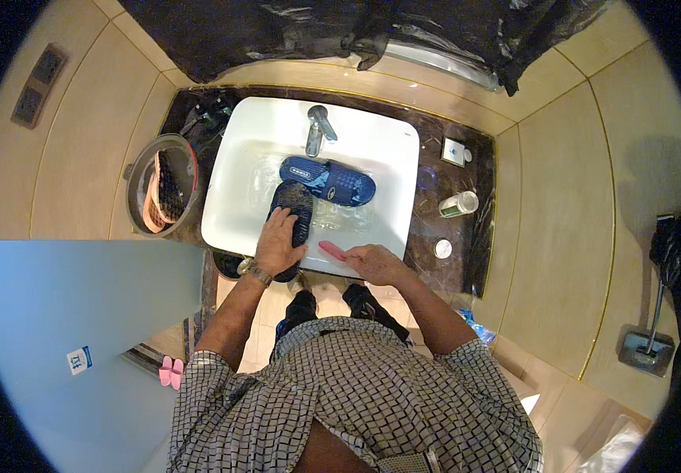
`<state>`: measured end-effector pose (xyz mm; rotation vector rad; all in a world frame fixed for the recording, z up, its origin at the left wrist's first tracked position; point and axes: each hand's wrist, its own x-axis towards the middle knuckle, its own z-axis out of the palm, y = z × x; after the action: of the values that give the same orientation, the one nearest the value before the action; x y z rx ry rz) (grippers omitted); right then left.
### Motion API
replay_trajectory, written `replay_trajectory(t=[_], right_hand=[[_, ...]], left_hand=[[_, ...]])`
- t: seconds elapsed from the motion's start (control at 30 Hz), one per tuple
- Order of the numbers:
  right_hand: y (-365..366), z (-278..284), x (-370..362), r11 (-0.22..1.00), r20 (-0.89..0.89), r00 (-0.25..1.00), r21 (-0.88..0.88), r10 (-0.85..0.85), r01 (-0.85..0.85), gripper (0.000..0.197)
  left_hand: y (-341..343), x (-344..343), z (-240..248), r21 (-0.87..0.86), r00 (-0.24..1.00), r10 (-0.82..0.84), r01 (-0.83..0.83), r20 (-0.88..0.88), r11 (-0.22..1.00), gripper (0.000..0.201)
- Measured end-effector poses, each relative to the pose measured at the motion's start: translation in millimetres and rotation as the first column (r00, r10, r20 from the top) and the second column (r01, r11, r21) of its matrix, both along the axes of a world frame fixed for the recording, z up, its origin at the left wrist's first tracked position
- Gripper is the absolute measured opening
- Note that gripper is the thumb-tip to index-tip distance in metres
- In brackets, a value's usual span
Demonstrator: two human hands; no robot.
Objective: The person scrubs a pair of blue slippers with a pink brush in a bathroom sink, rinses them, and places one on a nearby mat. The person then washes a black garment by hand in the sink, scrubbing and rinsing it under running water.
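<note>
A white rectangular sink point(230, 181) holds shallow water under a chrome faucet point(318, 130). Across its middle lies a blue slide slipper point(344, 185), wet, its strap toward the right. A dark ribbed slipper point(297, 206) slants from beside it to the sink's front edge. My left hand point(279, 240) grips this dark slipper, fingers over the ribbed surface and thumb at its right side. To the right, over the front rim, my right hand point(376, 264) is closed around a pink oblong object point(330, 250), partly hidden by the fingers; its exact kind is unclear.
A round grey basin point(131, 189) with a dark-and-pink slipper point(165, 189) stands left of the sink. On the dark counter's right side are a white-and-green container point(459, 205), a round white lid point(443, 248) and a small white box point(455, 151). Black plastic sheeting point(277, 27) hangs behind.
</note>
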<state>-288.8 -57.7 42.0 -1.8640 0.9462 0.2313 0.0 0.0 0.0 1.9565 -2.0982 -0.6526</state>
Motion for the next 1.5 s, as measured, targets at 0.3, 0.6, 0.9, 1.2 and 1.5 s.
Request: replay_trajectory(t=[0.3,0.6,0.9,1.2,1.5], right_hand=[[-5.2,-11.1,35.9,0.937,0.112,0.973,-0.266,-0.202,0.226,0.022],[7.8,-1.4,32.1,0.96,-0.15,0.989,-0.277,-0.005,-0.037,0.029],[-19.5,-75.5,66.9,0.966,-0.201,0.979,-0.256,-0.03,-0.023,0.033],[3.8,-35.3,45.0,0.966,-0.197,0.98,-0.253,-0.004,-0.047,0.032],[-6.4,-35.7,40.1,0.954,-0.204,0.977,-0.278,0.06,-0.117,0.034]], left_hand=[[15.3,-17.4,45.1,0.064,0.957,-0.288,0.29,-0.033,0.955,0.087],[27.1,-17.6,5.8,0.113,0.987,-0.138,0.129,0.079,0.985,0.079],[15.7,-18.6,5.8,0.048,0.984,-0.175,0.176,-0.027,0.983,0.07],[19.6,-0.5,-9.5,0.032,0.973,-0.193,0.198,-0.126,0.98,0.069],[12.0,1.7,-5.9,0.067,0.979,-0.162,0.171,-0.127,0.983,0.068]])
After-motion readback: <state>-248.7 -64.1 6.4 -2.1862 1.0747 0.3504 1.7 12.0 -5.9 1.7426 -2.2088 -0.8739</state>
